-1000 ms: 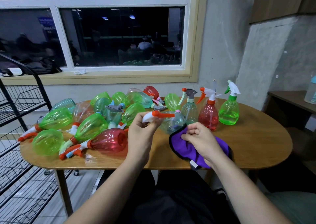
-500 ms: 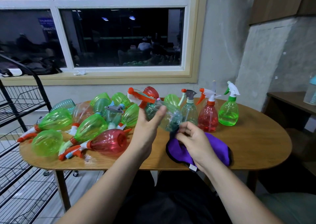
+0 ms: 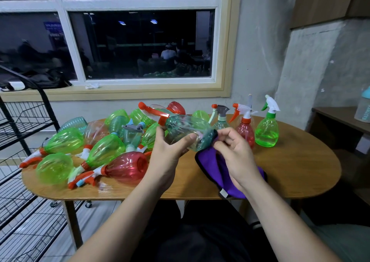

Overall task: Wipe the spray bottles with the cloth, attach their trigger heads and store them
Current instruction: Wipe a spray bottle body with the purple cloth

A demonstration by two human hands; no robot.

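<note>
The left hand [image 3: 170,149] was curled round a teal bottle [image 3: 186,129], holding it tilted above the table [image 3: 300,161] with its orange trigger head [image 3: 154,112] pointing up and away. Just to its right, the right hand [image 3: 236,153] pinched a purple cloth [image 3: 209,166] against the bottle's base. Three upright bottles [image 3: 267,131] stood beyond the right hand. A heap of bottles [image 3: 104,151] lay left of the left hand.

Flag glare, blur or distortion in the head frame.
Head view: the wide lens bends the window frame and table edge; the dark glass mirrors ceiling lights; a sheen glares on the tabletop by the lying red bottle; the teal bottle in the left hand looks slightly soft.
</note>
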